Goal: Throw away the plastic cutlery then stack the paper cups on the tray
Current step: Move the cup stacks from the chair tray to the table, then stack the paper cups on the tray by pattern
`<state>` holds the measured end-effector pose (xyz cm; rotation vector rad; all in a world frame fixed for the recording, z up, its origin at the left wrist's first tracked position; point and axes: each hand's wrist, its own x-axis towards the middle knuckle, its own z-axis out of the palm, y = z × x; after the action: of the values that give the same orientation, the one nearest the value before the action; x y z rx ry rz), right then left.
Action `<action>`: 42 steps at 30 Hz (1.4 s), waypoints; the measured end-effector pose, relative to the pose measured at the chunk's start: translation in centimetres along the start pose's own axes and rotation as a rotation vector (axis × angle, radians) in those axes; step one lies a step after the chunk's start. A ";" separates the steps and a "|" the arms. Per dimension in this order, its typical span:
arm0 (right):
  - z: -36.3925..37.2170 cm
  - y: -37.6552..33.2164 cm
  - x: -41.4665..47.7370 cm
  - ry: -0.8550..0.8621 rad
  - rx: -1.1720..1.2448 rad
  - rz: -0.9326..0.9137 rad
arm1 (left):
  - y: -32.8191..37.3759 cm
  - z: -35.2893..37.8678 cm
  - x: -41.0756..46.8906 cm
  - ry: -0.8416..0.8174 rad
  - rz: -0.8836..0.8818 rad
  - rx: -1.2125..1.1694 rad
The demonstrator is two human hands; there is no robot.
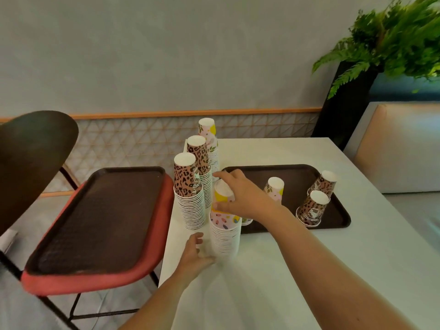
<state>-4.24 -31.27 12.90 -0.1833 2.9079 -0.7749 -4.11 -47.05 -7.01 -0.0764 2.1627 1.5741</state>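
Several stacks of upside-down paper cups stand along the left edge of the white table (285,270). My right hand (240,194) grips the top cup (222,190), pink and yellow, of the nearest stack (225,236). My left hand (195,252) holds that stack's base. Behind it rise two leopard-print stacks (189,191) (200,163) and a floral stack (209,139). A dark tray (333,225) on the table carries a floral cup (275,188) and two leopard cups (313,208) (325,184), all upside down. No plastic cutlery is in view.
A second dark tray (100,217) lies on a red chair seat (95,282) left of the table. A dark chair back (31,158) is at far left. A black planter (345,103) with a fern (392,39) stands at the back right, beside a beige bench (400,146).
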 end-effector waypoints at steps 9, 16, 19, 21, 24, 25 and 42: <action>1.5 1.5 -0.6 0.148 0.125 0.013 | 0.7 2.0 2.3 -0.135 0.168 -0.022; 2.2 2.9 -1.8 0.291 0.234 0.086 | 1.0 3.1 2.6 -0.048 0.231 -0.042; 2.0 3.3 -2.4 0.320 0.272 0.107 | 0.9 3.4 2.4 -0.022 0.234 -0.032; 1.8 3.5 -2.4 0.321 0.304 0.104 | 1.1 3.6 2.1 -0.005 0.240 -0.030; 1.7 3.9 -2.5 0.306 0.326 0.100 | 1.3 4.1 1.5 0.009 0.236 -0.040; 1.6 4.2 -2.5 0.303 0.338 0.094 | 1.4 4.3 1.2 0.020 0.228 -0.041; -1.9 8.6 -6.0 0.255 0.694 0.122 | 6.7 10.8 -5.2 0.049 0.268 -0.092</action>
<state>0.61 -22.06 10.73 0.1736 2.6185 -1.8161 2.02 -36.04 -1.60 0.1541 2.2102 1.8366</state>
